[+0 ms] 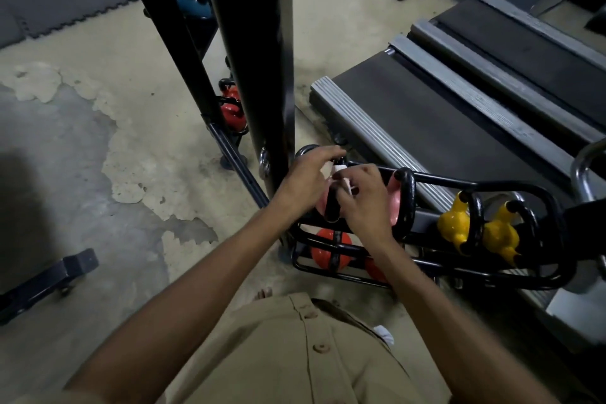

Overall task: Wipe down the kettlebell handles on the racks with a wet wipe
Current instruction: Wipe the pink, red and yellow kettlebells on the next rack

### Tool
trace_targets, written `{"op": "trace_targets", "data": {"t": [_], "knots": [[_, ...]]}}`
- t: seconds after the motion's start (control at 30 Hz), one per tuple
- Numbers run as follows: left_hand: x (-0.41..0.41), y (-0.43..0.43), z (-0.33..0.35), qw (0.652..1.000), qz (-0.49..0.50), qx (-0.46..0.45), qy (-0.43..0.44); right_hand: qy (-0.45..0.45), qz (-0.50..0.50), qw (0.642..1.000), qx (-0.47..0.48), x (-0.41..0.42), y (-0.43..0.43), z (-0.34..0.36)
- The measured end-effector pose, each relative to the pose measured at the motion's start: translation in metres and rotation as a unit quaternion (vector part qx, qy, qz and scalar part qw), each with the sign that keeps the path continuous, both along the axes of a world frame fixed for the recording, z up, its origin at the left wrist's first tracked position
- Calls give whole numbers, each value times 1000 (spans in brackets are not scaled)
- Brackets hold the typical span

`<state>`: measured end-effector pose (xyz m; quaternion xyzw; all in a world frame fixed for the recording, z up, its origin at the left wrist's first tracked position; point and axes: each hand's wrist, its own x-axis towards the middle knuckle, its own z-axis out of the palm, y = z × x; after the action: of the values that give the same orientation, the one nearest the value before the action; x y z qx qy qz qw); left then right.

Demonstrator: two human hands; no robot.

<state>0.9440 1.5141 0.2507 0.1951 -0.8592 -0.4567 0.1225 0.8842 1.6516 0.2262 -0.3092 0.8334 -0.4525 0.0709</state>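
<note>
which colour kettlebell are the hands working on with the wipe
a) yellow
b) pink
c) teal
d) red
b: the left hand and right hand meet over the pink kettlebell, with the right hand pinching the white wipe at its black handle. The yellow kettlebells sit untouched farther right.

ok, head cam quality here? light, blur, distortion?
Head view: dim, flat light, no glare; dark shadow on the floor at left; wide-angle bends the upright and treadmill edges; left hand, right hand and wipe slightly soft.
</note>
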Motion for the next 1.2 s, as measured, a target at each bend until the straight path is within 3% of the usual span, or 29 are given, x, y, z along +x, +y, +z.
{"op": "trace_targets", "data": {"t": [0.1, 0.2, 0.3, 0.4, 0.53, 0.63, 0.73, 0.8, 0.87, 0.9, 0.93, 1.0, 1.13, 1.2], "knots": [[-28, -7, 4, 992, -54, -81, -76, 175, 134, 971, 91, 11, 8, -5], [-40, -17, 2, 974, -93, -160, -128, 178, 132, 971, 89, 22, 28, -15], [-40, -20, 5, 967, -117, -183, -132, -13, 3, 1000, -14, 30, 34, -23], [-38, -20, 1, 956, -139, -223, -133, -262, -87, 956, -102, 34, 23, -20], [-39, -22, 0, 947, -158, -246, -135, -409, -87, 901, -118, 19, 6, -9], [-40, -22, 3, 946, -160, -248, -135, -443, -77, 885, -123, 16, 7, -4], [-40, -22, 3, 946, -156, -248, -139, -386, -133, 903, -134, 30, 18, -11], [-40, -23, 5, 946, -153, -246, -145, -304, -122, 934, -145, 40, 20, -11], [-40, -23, 6, 947, -153, -240, -148, -114, -21, 989, -93, 39, 16, -9], [-39, -23, 7, 946, -155, -244, -148, 15, 40, 998, -36, 35, 12, -10], [-39, -22, 8, 944, -156, -250, -147, 136, 89, 986, 28, 28, 8, -10], [-39, -21, 8, 945, -155, -251, -144, 268, 132, 945, 137, 15, 4, -10], [-39, -21, 6, 950, -148, -230, -149, 364, 213, 886, 193, 16, 22, -16], [-40, -21, 7, 951, -146, -229, -148, 327, 212, 908, 154, 21, 33, -22]]}}
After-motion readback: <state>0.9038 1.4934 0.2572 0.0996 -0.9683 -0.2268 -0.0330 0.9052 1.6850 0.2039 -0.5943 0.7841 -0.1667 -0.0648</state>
